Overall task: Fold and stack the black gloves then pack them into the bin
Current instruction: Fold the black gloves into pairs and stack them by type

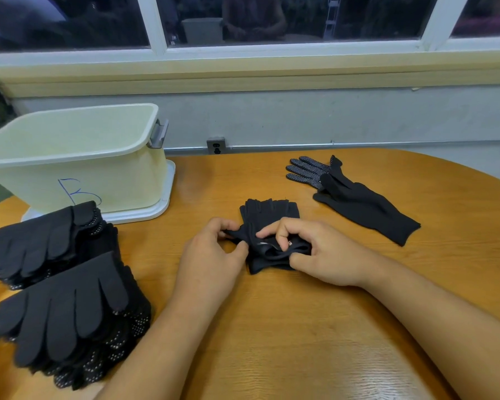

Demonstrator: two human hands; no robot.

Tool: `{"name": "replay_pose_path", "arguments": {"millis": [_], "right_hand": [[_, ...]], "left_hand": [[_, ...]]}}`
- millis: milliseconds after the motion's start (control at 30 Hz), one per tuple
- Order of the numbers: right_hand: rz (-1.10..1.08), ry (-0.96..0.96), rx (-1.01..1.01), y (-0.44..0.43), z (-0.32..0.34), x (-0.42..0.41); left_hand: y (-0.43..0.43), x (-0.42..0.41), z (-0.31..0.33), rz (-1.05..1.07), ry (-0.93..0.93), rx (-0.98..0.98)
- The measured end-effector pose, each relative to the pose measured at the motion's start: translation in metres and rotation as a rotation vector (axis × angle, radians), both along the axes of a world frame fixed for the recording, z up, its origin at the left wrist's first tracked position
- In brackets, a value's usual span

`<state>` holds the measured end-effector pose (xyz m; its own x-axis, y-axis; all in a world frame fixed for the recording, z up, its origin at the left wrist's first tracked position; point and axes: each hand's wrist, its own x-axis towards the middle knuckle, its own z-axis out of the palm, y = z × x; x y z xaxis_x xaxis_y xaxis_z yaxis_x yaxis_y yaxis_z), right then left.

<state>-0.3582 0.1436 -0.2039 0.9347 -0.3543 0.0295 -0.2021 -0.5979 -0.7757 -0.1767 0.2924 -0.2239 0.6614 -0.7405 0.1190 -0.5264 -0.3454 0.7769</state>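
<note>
A folded pair of black gloves (267, 215) lies in the middle of the wooden table (300, 327). My left hand (214, 255) pinches the cuff on its left side. My right hand (309, 252) grips the cuff on the right, fingers curled into the fabric. Another pair of black gloves (355, 197) lies flat to the right, white grip dots showing on its far fingers. Two stacks of black gloves (61, 307) sit at the left. The cream bin (78, 160), marked with a blue letter, stands at the back left with nothing visible inside.
The bin rests on a white lid (159, 209). Behind the table runs a grey wall with a power outlet (216, 145) and a metal conduit, below a window sill. The table's rounded edge curves away at the right.
</note>
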Motion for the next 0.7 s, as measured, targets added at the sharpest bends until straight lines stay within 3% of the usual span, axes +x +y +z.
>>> {"name": "replay_pose_path", "arguments": {"millis": [200,333,467,567,700], "right_hand": [[0.056,-0.086,0.029,-0.006,-0.008,-0.001],[-0.196,-0.184,0.068,-0.005,-0.013,0.003],[-0.379,-0.236,-0.089,-0.007,-0.02,0.009],[-0.566,-0.167,-0.146,-0.013,-0.024,0.01],[-0.629,-0.036,-0.125,-0.017,-0.023,0.011]], "left_hand": [[0.0,-0.001,0.007,0.02,-0.023,0.033],[-0.015,0.004,0.019,0.051,-0.029,-0.031],[-0.051,0.009,0.024,0.018,-0.065,0.128],[-0.071,0.008,0.022,0.04,-0.07,0.248],[-0.075,0.011,0.015,0.09,-0.049,0.224]]}}
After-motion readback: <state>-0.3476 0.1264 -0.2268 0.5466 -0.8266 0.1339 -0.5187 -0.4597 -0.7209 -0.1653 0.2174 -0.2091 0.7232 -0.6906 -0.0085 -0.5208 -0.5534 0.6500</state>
